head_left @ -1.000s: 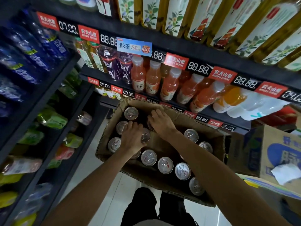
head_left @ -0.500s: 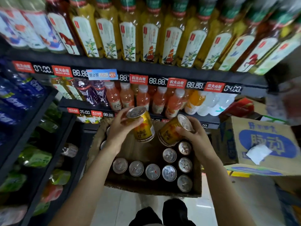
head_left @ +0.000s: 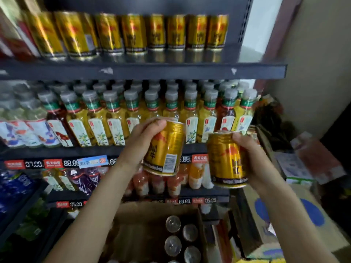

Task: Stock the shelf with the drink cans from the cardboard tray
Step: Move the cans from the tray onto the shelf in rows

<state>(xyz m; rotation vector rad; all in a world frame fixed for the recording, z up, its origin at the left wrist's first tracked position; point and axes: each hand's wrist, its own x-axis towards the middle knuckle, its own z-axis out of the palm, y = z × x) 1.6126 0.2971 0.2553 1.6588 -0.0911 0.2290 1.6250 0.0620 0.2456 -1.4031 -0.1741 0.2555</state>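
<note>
My left hand (head_left: 141, 141) grips a gold drink can (head_left: 167, 149) from the side, tilted slightly, its barcode facing me. My right hand (head_left: 250, 156) holds a second gold can (head_left: 226, 160) upright. Both cans are raised in front of the yellow tea bottles. Above them, the top shelf (head_left: 171, 71) carries a row of matching gold cans (head_left: 157, 31), with bare shelf at its right end. Below my arms sits the cardboard tray (head_left: 133, 217) with several silver-topped cans (head_left: 172, 223) standing in it.
Rows of yellow tea bottles (head_left: 117, 118) fill the middle shelf; orange and purple bottles stand below. Blue bottles are on a side rack (head_left: 15, 186) at left. A blue-printed carton (head_left: 284, 217) and other boxes stand at right beside a wall.
Both hands lifted a can each out of the tray and raised them. My view tilted up, bringing the top shelf of gold cans into sight.
</note>
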